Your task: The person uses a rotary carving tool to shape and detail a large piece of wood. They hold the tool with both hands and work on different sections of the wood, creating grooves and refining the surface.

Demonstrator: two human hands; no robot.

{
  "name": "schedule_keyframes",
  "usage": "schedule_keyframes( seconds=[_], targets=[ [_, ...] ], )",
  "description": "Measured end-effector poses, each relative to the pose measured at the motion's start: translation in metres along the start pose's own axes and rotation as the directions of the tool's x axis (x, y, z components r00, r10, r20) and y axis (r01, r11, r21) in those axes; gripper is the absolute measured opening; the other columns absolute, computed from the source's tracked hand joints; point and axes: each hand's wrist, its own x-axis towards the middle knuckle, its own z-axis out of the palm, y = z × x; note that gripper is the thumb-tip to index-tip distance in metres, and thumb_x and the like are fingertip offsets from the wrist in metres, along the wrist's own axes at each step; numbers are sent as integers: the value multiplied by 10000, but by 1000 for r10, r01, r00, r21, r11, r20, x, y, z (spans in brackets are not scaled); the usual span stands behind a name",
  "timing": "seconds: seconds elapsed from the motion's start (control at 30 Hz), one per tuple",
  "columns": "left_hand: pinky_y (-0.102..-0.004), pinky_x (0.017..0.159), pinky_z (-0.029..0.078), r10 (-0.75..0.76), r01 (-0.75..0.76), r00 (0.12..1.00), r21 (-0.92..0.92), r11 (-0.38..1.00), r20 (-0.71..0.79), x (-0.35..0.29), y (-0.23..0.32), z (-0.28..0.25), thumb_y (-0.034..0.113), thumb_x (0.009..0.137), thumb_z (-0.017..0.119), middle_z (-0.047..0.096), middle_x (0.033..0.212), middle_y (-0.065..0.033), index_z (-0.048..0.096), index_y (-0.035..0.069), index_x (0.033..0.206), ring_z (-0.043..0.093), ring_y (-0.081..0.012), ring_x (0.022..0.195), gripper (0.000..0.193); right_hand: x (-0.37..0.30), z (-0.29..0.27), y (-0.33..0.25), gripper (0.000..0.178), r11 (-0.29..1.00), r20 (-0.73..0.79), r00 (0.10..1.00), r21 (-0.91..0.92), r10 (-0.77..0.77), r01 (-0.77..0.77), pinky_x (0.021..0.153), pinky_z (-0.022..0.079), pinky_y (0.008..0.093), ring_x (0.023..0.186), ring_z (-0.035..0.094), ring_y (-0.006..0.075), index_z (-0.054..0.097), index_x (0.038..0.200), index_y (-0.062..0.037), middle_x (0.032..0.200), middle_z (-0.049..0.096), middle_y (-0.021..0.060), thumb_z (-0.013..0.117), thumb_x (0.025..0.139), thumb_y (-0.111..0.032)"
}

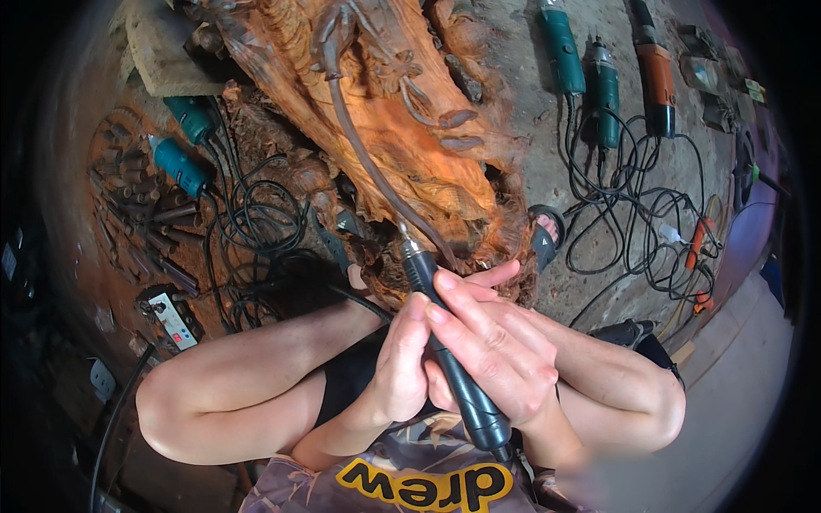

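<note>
Both hands are wrapped round a slim black rotary carving tool (466, 393), held slantwise in front of my shirt. My left hand (400, 368) grips it from the left, thumb up against the barrel. My right hand (505, 350) closes over it from the right, fingers lying across the upper side. The tool's metal tip (404, 229) points away from me, right by a carved stem on a large orange-brown wood carving (376, 145); I cannot tell whether it touches. Carved leaves and a flower stand out in relief farther up the wood.
Green die grinders (605, 103) and an orange grinder (656, 77) lie at the far right, their black cords (611, 192) tangled. Two teal grinders (180, 167) lie at left, near short wooden pieces (141, 205) and a white power strip (173, 321). My bent legs (248, 376) flank the work.
</note>
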Motion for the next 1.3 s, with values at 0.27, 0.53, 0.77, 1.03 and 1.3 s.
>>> schedule_keyframes(
  seconds=[0.27, 0.53, 0.77, 1.03, 1.3],
  targets=[
    [-457, 1137, 349, -26, 24, 999, -91, 996, -21, 1, -5, -1, 435, 1062, 163, 453, 1436, -315, 468, -93, 1333, 472, -361, 1337, 667, -9, 11, 17, 343, 995, -50, 994, -29, -102, 100, 823, 592, 346, 973, 725, 299, 705, 1090, 51, 1176, 683, 246, 757, 759, -24],
    [-416, 1102, 385, -76, 78, 996, 65, 995, -42, 0, -5, 1, 489, 1059, 213, 442, 1470, -277, 504, -69, 1306, 518, -303, 1295, 676, -4, -7, 2, 383, 998, 45, 997, 17, 66, -67, 791, 588, 358, 931, 732, 326, 703, 1094, 34, 1143, 694, 250, 770, 735, -81],
    [-411, 1097, 387, -80, 83, 996, 70, 994, -50, 3, 2, 5, 514, 1059, 230, 448, 1469, -259, 494, -60, 1319, 528, -289, 1277, 683, 1, -5, 4, 410, 997, 23, 999, 72, 36, -37, 820, 604, 353, 985, 727, 313, 699, 1117, 45, 1156, 693, 239, 784, 720, -10],
    [-411, 1098, 387, -53, 55, 998, 62, 997, -40, 0, -11, -2, 513, 1064, 223, 449, 1469, -247, 487, -56, 1322, 519, -292, 1286, 679, -1, -10, 3, 424, 995, 61, 996, 81, 62, -66, 829, 600, 359, 979, 725, 329, 696, 1130, 47, 1184, 681, 243, 779, 720, -21],
    [-412, 1099, 386, -92, 97, 994, 109, 989, -53, 2, 0, 5, 514, 1063, 228, 447, 1472, -245, 490, -63, 1316, 526, -294, 1279, 682, -5, -10, 2, 426, 994, 46, 996, 76, 79, -83, 845, 593, 361, 981, 721, 323, 695, 1131, 48, 1196, 675, 247, 771, 716, -14]
  ],
)
